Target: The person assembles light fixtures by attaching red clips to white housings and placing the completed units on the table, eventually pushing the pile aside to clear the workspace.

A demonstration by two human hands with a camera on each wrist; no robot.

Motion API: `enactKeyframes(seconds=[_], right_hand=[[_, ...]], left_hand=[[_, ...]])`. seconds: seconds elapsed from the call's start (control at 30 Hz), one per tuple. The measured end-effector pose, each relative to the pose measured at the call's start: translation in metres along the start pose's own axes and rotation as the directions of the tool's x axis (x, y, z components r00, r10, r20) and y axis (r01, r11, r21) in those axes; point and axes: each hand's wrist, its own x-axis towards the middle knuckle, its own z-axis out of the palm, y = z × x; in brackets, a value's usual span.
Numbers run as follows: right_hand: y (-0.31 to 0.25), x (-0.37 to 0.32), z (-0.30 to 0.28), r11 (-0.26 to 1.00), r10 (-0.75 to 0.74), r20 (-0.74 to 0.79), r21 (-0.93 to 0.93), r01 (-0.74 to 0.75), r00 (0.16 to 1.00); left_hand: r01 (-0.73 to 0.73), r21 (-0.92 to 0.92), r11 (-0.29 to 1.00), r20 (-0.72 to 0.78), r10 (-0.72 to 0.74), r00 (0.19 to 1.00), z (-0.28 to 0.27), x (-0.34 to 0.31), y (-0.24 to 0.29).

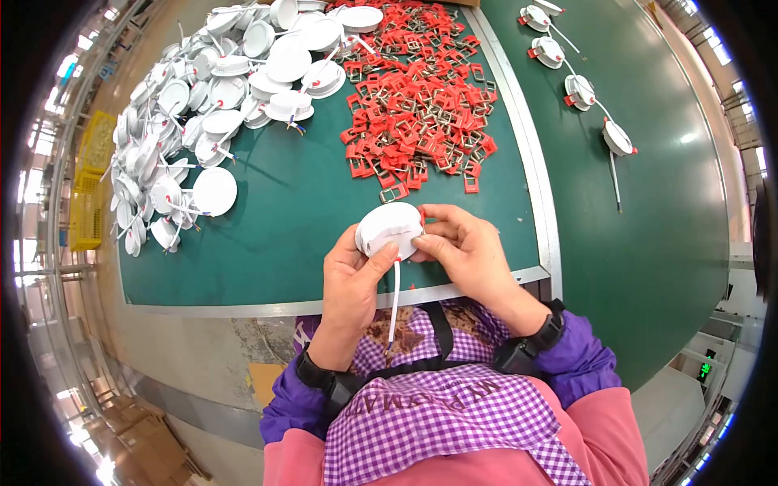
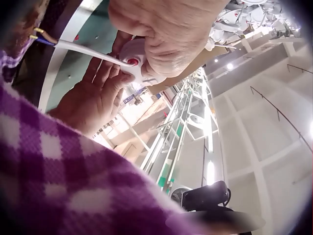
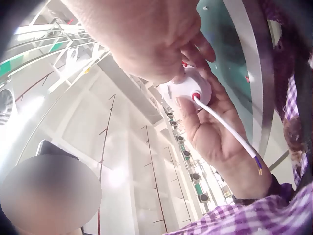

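A round white downlight (image 1: 389, 220) is held above the near part of the green table, its white cable (image 1: 395, 301) hanging toward the apron. My left hand (image 1: 350, 271) grips the light's left side, thumb across its face. At the opposite edge, my right hand (image 1: 470, 253) pinches a red clip (image 1: 421, 215) against the rim; its fingers partly hide the clip. In the right wrist view, the cable leaves the downlight (image 3: 201, 87) through a red grommet (image 3: 196, 97) and ends in bare coloured wires.
Many white downlights (image 1: 215, 191) are heaped at the back left. Beside them lies a pile of red spring clips (image 1: 421, 105). A metal edging (image 1: 519, 121) borders the table; beyond it several downlights with clips (image 1: 617, 138) stand in a row on a green surface.
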Motion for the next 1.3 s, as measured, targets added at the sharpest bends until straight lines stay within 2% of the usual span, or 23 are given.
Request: enactKeyframes(seconds=[0.07,0.1,0.13,0.2,0.27,0.3,0.33,0.4,0.47,0.53,0.63,0.73,0.77,0.8,0.87,0.93,1.0,1.27,1.3], right_hand=[[-0.008,0.002,-0.013,0.993,0.103,0.102,-0.072,-0.096,0.989],[-0.011,0.004,-0.021,0.988,0.104,0.144,-0.131,-0.085,0.984],[-0.012,0.006,-0.030,0.980,0.059,0.168,-0.195,-0.025,0.984],[-0.015,0.018,-0.041,0.899,-0.135,0.002,-0.420,0.123,0.991],[-0.017,0.037,-0.051,0.669,-0.447,-0.053,-0.682,0.294,0.893],[-0.018,0.044,-0.053,0.600,-0.435,-0.058,-0.763,0.241,0.898],[-0.015,0.051,-0.057,0.599,-0.439,-0.057,-0.762,0.245,0.897],[-0.005,0.060,-0.061,0.457,-0.461,0.051,-0.842,0.286,0.886],[-0.005,0.061,-0.059,0.479,-0.401,0.062,-0.836,0.267,0.914],[-0.011,0.059,-0.054,0.512,-0.349,0.005,-0.836,0.195,0.937],[-0.021,0.050,-0.056,0.500,-0.277,0.044,-0.846,0.183,0.960],[-0.023,0.040,-0.062,0.497,-0.345,0.083,-0.829,0.257,0.935],[-0.025,0.036,-0.061,0.552,-0.384,0.082,-0.778,0.300,0.920],[-0.027,0.030,-0.057,0.552,-0.380,0.088,-0.777,0.302,0.921],[-0.029,0.018,-0.043,0.879,-0.260,-0.014,-0.418,0.230,0.966],[-0.030,0.006,-0.029,0.916,-0.249,0.027,-0.318,0.245,0.968],[-0.021,0.004,-0.028,0.712,-0.441,0.156,-0.538,0.451,0.884],[-0.027,-0.011,-0.020,0.644,-0.424,0.181,-0.630,0.435,0.888],[-0.024,-0.010,-0.021,0.608,-0.464,0.197,-0.638,0.472,0.864]], left_hand=[[0.037,-0.002,0.999,0.017,-0.037,0.999,0.000,0.001,0.001],[0.036,-0.005,0.999,0.018,-0.036,0.999,0.001,0.001,0.002],[0.053,0.006,0.999,0.037,-0.053,0.998,0.003,0.001,0.004],[0.063,0.010,0.998,0.047,-0.064,0.997,0.004,0.003,0.005],[0.085,0.085,0.993,0.010,-0.086,0.996,0.003,0.009,0.007],[0.073,0.099,0.992,0.023,-0.076,0.997,0.003,0.009,0.008],[0.069,0.101,0.992,0.023,-0.071,0.997,0.003,0.009,0.010],[0.123,0.164,0.979,0.016,-0.128,0.992,0.004,0.007,0.014],[0.174,0.189,0.967,0.021,-0.181,0.983,0.004,0.007,0.018],[0.222,0.210,0.952,0.022,-0.232,0.972,0.004,0.008,0.020],[0.297,0.269,0.916,0.095,-0.332,0.939,0.007,0.009,0.024],[0.290,0.376,0.880,0.114,-0.355,0.928,0.004,0.012,0.020],[0.273,0.387,0.881,0.114,-0.339,0.934,0.006,0.013,0.022],[0.276,0.384,0.881,0.108,-0.339,0.934,0.006,0.015,0.022],[0.309,0.352,0.883,0.131,-0.374,0.918,0.006,0.018,0.022],[0.301,0.359,0.884,0.129,-0.366,0.922,0.008,0.020,0.019],[0.291,0.366,0.884,0.126,-0.357,0.926,0.009,0.022,0.018],[0.218,0.473,0.854,0.113,-0.304,0.946,0.009,0.024,0.014],[0.217,0.472,0.854,0.112,-0.303,0.947,0.010,0.024,0.015]])
